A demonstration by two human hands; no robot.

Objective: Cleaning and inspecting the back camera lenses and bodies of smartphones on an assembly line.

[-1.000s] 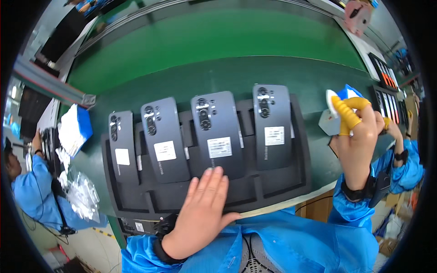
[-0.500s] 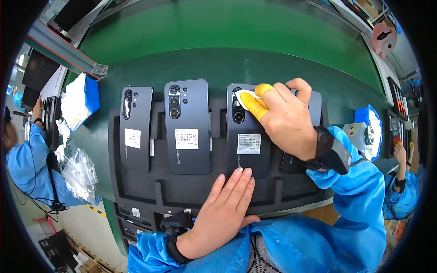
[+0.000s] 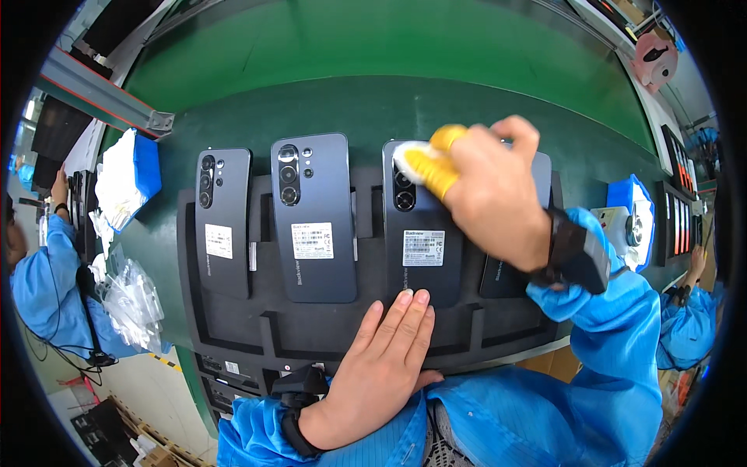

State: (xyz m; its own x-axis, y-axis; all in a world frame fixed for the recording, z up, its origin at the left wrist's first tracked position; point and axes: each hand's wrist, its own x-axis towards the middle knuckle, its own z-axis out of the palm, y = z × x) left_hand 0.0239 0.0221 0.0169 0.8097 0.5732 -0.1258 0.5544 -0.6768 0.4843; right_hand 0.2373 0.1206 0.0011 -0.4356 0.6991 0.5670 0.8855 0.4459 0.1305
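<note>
Four dark blue smartphones lie back up in a row on a black foam tray (image 3: 299, 333). My right hand (image 3: 498, 194), with yellow finger cots on its fingertips, pinches a folded white wiping cloth (image 3: 406, 157). The cloth presses on the upper camera lenses of the third smartphone (image 3: 443, 214). My left hand (image 3: 381, 362) lies flat, its fingertips resting on that smartphone's lower edge. To the left are the first smartphone (image 3: 227, 272) and the second smartphone (image 3: 327, 272), both bearing white labels. The fourth smartphone (image 3: 541, 175) is partly hidden by my right hand and wrist.
On the left stand a blue box (image 3: 148, 167) of white cloths and a pile of clear plastic film (image 3: 132, 303). A second blue box (image 3: 640, 194) and a round-topped container (image 3: 615, 222) are at right. Co-workers' blue sleeves (image 3: 50, 272) appear at both sides.
My right hand has shifted slightly with the cloth over the camera lenses and is a little blurred. My left hand stays on the smartphone's lower edge. The whole view has shifted slightly.
</note>
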